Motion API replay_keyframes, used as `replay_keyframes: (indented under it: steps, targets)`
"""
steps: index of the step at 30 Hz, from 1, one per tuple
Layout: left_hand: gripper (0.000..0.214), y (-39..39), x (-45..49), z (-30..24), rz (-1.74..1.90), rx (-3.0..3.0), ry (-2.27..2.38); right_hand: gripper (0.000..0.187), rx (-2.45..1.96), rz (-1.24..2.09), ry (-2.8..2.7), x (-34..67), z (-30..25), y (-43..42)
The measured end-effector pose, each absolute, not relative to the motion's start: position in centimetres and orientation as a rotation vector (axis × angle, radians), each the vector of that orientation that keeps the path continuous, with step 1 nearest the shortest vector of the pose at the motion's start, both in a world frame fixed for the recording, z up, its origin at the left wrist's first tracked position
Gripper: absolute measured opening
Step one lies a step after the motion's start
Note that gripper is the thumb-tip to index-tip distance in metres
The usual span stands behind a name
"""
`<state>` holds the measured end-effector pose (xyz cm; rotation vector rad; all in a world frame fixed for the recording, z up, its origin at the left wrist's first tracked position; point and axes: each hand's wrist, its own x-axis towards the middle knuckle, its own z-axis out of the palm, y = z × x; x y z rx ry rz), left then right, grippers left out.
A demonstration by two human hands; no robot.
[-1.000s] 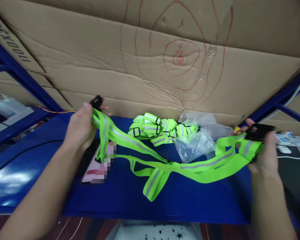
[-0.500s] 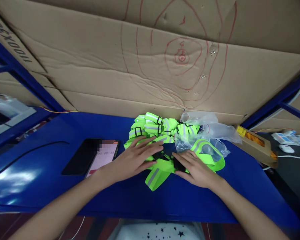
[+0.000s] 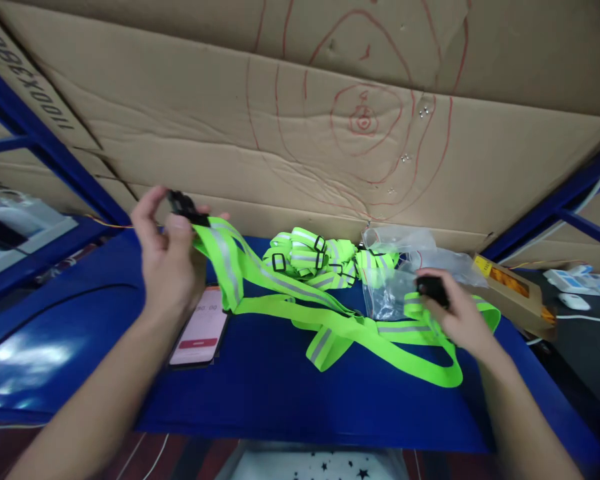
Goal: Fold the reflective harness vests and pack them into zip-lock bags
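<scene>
My left hand (image 3: 167,257), raised above the left part of the table, grips a black buckle (image 3: 186,205) between thumb and fingers. From it a neon-green reflective strap (image 3: 290,310) with a silver stripe runs rightward over the blue table. At the right, my right hand (image 3: 460,313) is closed on another black buckle (image 3: 433,289), with green strap hanging beneath it. One strap loop (image 3: 327,350) lies on the table between the hands. Behind it sits a bundle of similar straps (image 3: 310,257) with black sliders.
A phone (image 3: 200,333) with a lit screen lies below my left hand. Clear plastic bags (image 3: 390,293) rest beside the bundle. An open-windowed cardboard box (image 3: 513,287) stands at the right edge. A cardboard panel (image 3: 180,113) rises behind the blue table (image 3: 280,393).
My hands have moved apart from the middle: the left up and leftward, the right to the right. Each has lifted a buckle, and the strap between them has spread out.
</scene>
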<state>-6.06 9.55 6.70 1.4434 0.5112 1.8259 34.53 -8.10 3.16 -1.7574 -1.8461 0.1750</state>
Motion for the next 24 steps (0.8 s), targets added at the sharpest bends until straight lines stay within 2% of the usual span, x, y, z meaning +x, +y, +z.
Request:
replay_keyframes:
  steps: [3, 8, 13, 19, 23, 24]
  targets:
    - [0.053, 11.6, -7.5, 7.4, 2.058, 1.334, 0.391, 0.04, -1.656, 0.081, -1.485, 37.8, 5.2, -9.2]
    - [0.053, 12.3, -8.0, 7.6, 2.071, 1.259, 0.458, 0.035, -1.6, -0.13, -1.221, 40.5, 6.4, -10.1]
    - [0.046, 11.6, -7.4, 7.4, 2.002, 1.322, 0.456, 0.037, -1.606, -0.028, -1.588, 37.6, 5.4, -9.4]
    - [0.06, 11.3, -7.3, 7.5, 1.914, 1.289, 0.416, 0.024, -1.505, -0.001, -2.264, 31.1, 3.2, -8.8]
    - [0.067, 11.3, -7.6, 7.6, 1.912, 1.296, 0.406, 0.057, -1.437, 0.114, -2.448, 27.9, 1.2, -8.6]
    - [0.068, 11.3, -7.8, 7.6, 1.91, 1.289, 0.415, 0.06, -1.445, 0.114, -2.463, 27.4, 0.6, -8.5]
